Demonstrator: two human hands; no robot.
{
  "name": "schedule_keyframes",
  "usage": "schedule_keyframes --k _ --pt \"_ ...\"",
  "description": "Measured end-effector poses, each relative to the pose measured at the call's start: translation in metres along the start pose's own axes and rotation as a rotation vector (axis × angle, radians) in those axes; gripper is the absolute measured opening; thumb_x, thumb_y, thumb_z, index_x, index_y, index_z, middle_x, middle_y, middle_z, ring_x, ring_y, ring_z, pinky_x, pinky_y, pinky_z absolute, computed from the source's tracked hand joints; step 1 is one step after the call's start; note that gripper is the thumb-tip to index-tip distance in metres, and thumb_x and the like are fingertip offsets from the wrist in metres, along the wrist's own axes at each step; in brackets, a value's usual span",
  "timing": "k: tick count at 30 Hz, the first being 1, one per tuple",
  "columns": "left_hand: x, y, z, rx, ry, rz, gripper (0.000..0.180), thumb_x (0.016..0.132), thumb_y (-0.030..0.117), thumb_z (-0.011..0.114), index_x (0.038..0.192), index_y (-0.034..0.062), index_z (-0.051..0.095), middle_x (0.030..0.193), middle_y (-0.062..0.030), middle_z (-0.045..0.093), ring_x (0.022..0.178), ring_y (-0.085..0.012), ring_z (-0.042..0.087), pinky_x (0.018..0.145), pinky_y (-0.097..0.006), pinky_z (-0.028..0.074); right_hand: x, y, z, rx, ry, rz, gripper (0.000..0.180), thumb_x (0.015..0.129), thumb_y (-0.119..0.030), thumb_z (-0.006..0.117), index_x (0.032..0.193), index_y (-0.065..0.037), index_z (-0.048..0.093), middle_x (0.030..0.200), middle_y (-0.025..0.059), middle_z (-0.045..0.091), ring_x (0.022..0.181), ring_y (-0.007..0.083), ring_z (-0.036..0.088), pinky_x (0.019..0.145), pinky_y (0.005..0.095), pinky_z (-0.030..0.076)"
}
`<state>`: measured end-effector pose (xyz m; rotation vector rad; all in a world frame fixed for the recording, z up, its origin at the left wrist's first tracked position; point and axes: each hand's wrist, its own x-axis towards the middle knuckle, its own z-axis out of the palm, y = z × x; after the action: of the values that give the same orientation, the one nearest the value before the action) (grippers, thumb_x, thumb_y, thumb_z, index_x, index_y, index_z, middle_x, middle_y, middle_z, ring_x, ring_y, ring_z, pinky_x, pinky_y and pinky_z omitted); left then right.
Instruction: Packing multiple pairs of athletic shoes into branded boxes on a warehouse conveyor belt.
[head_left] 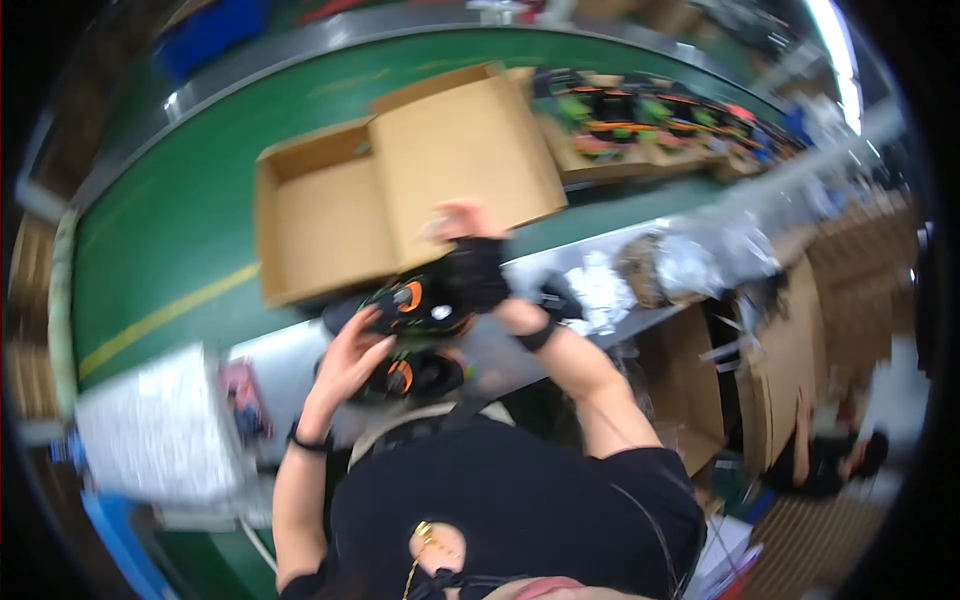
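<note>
Close in front of me is a black, orange and green item, shoe-like in shape but blurred. My left hand has its fingertips and thumb on the near left edge of it. A similar black item with an orange ring lies nearer my body. My right hand is raised at the edge of the open cardboard box, its fingers smeared by motion. Something black, a fingerless glove or a dark piece, covers its palm; which one I cannot make out.
The box and its raised flap rest on a green conveyor belt. Several boxes of similar black, green and orange items stand farther right. Clear plastic bags lie along the metal edge, with a white wrapped stack at left. Another person is at far right.
</note>
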<state>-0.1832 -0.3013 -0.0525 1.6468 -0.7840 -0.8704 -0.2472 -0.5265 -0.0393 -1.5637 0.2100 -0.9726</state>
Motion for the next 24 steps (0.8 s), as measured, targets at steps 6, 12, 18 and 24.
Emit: schedule_keyframes --k 6,12,18,24 --pt "-0.082 -0.069 -0.161 -0.093 0.648 -0.089 0.036 0.087 0.022 0.047 0.114 -0.0020 0.046 0.101 -0.0113 0.056 0.082 -0.0154 0.057 0.066 -0.025 0.047 0.029 0.068 0.104 -0.619 -0.623 -0.051 0.039 0.070 -0.012 0.057 0.107 -0.003 0.047 0.095 0.0198 0.051 0.087 0.0329 0.052 0.077 0.0391 0.043" --pt "-0.231 -0.240 -0.340 0.808 1.041 -0.331 0.047 0.085 0.031 0.048 0.118 -0.0013 0.043 0.115 -0.0179 0.049 0.105 -0.0294 0.048 0.083 -0.038 0.041 0.009 0.053 0.117 -1.046 -1.256 0.158 0.029 0.078 -0.023 0.044 0.101 -0.013 0.058 0.100 0.0116 0.058 0.093 0.0278 0.056 0.078 0.0371 0.045" --pt "-0.224 -0.121 -0.263 1.206 0.733 -1.032 0.063 0.082 0.046 0.045 0.129 0.0059 0.031 0.136 -0.0136 0.024 0.124 -0.0282 0.025 0.096 -0.045 0.026 -0.001 0.067 0.097 -1.003 -1.152 0.090 0.023 0.074 -0.023 0.049 0.085 -0.009 0.063 0.087 0.0115 0.062 0.084 0.0278 0.059 0.070 0.0367 0.048" --pt "-0.267 -0.177 -0.308 1.003 0.929 -0.628 0.034 0.087 0.022 0.042 0.104 -0.0051 0.054 0.103 -0.0222 0.055 0.096 -0.0346 0.051 0.084 -0.036 0.039 -0.016 0.101 0.099 -0.969 -1.141 0.107 0.024 0.075 -0.022 0.048 0.088 -0.010 0.063 0.087 0.0131 0.062 0.084 0.0284 0.059 0.072 0.0374 0.047"
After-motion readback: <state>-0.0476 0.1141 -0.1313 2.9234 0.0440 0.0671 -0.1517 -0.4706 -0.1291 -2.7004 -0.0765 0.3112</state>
